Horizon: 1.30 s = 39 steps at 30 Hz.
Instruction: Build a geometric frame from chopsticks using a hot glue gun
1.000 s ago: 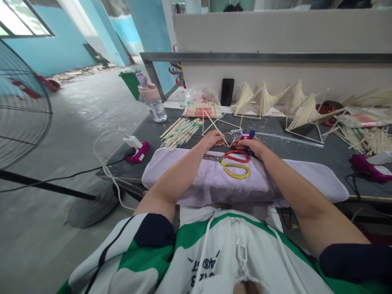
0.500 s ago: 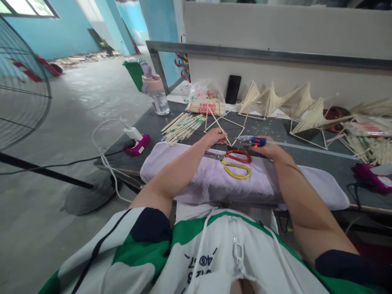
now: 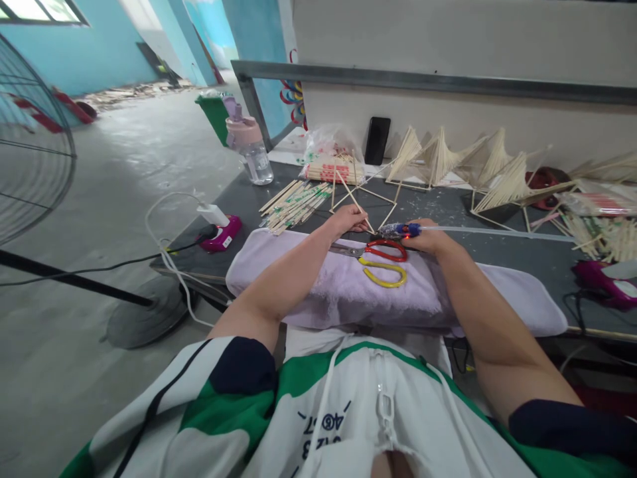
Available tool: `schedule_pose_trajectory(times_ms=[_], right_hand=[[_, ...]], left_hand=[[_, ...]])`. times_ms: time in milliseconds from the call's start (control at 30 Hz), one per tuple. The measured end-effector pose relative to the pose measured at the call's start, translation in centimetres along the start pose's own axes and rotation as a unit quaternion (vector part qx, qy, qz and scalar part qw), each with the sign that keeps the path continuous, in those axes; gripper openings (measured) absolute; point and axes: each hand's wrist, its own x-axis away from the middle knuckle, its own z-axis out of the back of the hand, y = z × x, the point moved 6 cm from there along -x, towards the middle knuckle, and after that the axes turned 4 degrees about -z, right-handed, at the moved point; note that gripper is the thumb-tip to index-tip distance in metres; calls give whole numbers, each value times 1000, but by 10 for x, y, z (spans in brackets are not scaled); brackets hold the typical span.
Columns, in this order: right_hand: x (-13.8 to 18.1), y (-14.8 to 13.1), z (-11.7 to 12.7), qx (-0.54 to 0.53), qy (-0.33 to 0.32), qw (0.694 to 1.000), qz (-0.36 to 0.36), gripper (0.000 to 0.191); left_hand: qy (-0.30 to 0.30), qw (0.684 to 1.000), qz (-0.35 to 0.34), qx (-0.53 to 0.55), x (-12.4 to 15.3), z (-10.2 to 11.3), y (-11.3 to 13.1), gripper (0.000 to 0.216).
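Observation:
My left hand (image 3: 347, 220) pinches a thin bamboo stick of a small stick frame (image 3: 365, 199) that lies on the dark table (image 3: 259, 199). My right hand (image 3: 428, 239) grips a blue glue gun (image 3: 402, 230) with a long clear glue stick (image 3: 492, 232) trailing to the right. The gun's nozzle points left at the frame's near corner, close to my left fingers. Scissors with one red and one yellow handle (image 3: 381, 261) lie on a lilac towel (image 3: 348, 292) just below both hands.
Loose sticks (image 3: 293, 202), a bag of sticks (image 3: 331, 166), a pink-lidded water bottle (image 3: 250, 149) and a black phone (image 3: 377, 140) stand behind. Finished fan-shaped stick frames (image 3: 448, 162) line the back wall. A charger and cables (image 3: 216, 226) lie left; a floor fan (image 3: 34, 153) stands far left.
The right hand moved the glue gun left again, bringing its nozzle back to the frame corner by my left fingers. My left hand kept its pinch on the stick.

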Motion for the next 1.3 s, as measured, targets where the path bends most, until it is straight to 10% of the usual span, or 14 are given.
schedule_pose_trajectory(times_ms=[1300], right_hand=[[5, 11, 4, -194, -24, 980, -47, 18]], left_hand=[[0, 1000, 1, 3, 1, -1, 2, 17]])
